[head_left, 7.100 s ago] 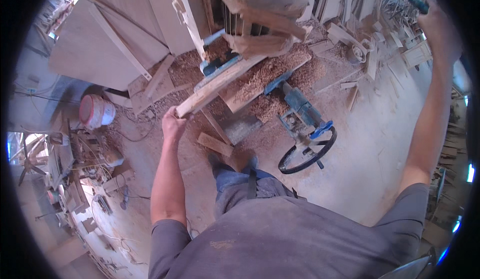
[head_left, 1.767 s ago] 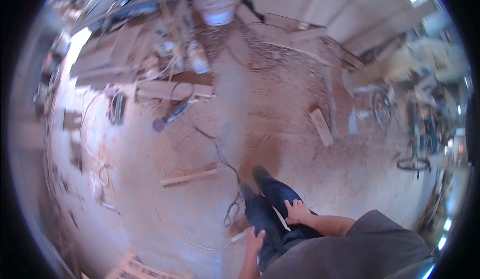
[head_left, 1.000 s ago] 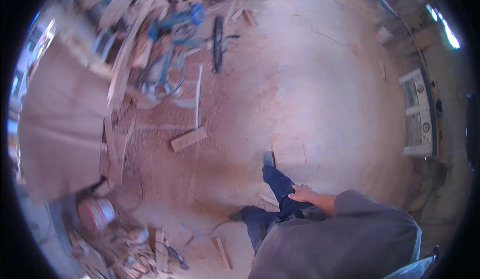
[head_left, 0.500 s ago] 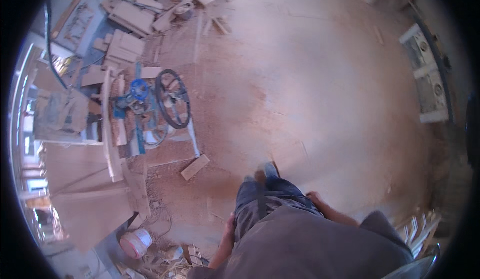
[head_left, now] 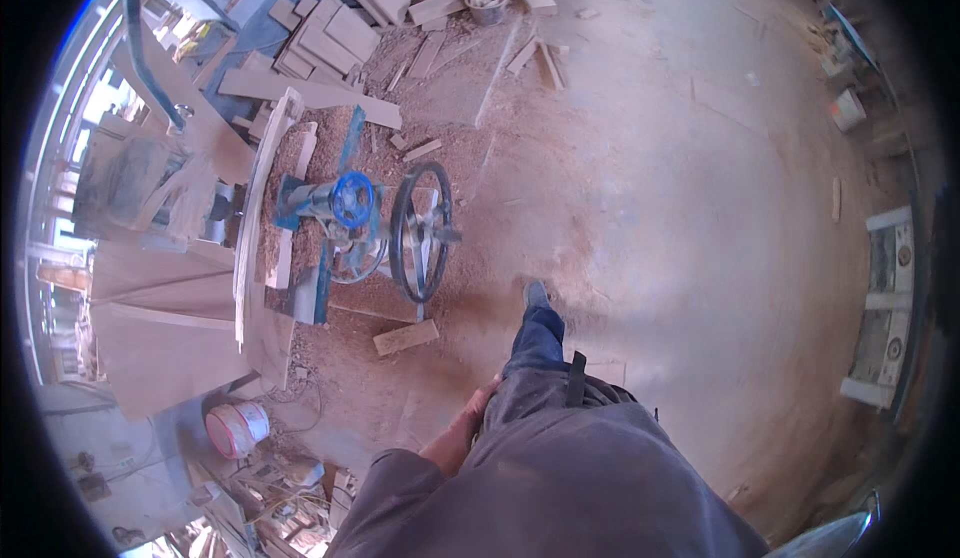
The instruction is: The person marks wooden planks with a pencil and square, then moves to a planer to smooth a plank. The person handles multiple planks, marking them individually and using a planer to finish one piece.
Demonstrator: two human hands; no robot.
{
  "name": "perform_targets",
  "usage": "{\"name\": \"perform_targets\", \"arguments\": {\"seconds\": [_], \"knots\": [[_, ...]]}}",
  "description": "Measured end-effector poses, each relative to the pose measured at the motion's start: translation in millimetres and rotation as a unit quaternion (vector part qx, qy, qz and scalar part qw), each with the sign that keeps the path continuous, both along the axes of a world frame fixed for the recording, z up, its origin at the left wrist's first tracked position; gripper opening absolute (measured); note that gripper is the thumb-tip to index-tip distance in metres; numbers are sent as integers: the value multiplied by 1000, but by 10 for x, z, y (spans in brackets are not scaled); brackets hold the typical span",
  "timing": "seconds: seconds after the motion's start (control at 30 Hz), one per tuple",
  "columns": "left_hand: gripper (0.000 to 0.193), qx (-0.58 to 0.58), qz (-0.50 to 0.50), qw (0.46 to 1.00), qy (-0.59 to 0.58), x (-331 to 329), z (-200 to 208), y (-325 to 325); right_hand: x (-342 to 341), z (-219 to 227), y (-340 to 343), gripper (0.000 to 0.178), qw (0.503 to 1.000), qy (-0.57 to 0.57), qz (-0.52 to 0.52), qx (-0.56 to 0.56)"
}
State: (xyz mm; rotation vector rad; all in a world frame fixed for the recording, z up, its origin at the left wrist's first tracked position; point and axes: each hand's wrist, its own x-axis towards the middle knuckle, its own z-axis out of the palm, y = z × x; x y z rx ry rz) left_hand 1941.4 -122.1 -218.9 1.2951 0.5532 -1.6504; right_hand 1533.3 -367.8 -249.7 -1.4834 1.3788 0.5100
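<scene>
My left hand hangs beside my left hip, next to my dark trousers. Its fingers look loosely stretched along the thigh, and nothing shows in them. A dark grey sleeve covers that forearm. My right hand is out of sight. Ahead and to the left stands a machine with a large black spoked handwheel and a smaller blue handwheel, both apart from my hands. One shoe shows on the dusty floor.
Sawdust surrounds the machine, with a short wooden block near its foot. A whitish bucket stands at lower left. Stacked boards and a bucket of scraps lie farther off. Pale framed units line the right side.
The machine and wooden block now appear farther right in view. My right hand, seen beside my hip before, has left view. Only one shoe shows now; my left hand stays by my hip.
</scene>
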Motion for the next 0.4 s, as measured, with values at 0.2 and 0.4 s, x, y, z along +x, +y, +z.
{"name": "perform_targets", "arguments": {"seconds": [0.2, 0.4], "knots": [[79, -1, 15, 999, 28, 605, 318, -848, 776, 61, -1148, 45, 999, -8, 21, -29], [94, 106, -11, 994, -16, 771, -829, -636, 1912, 643, -2046, 52, 995, -14, 55, -85]]}}
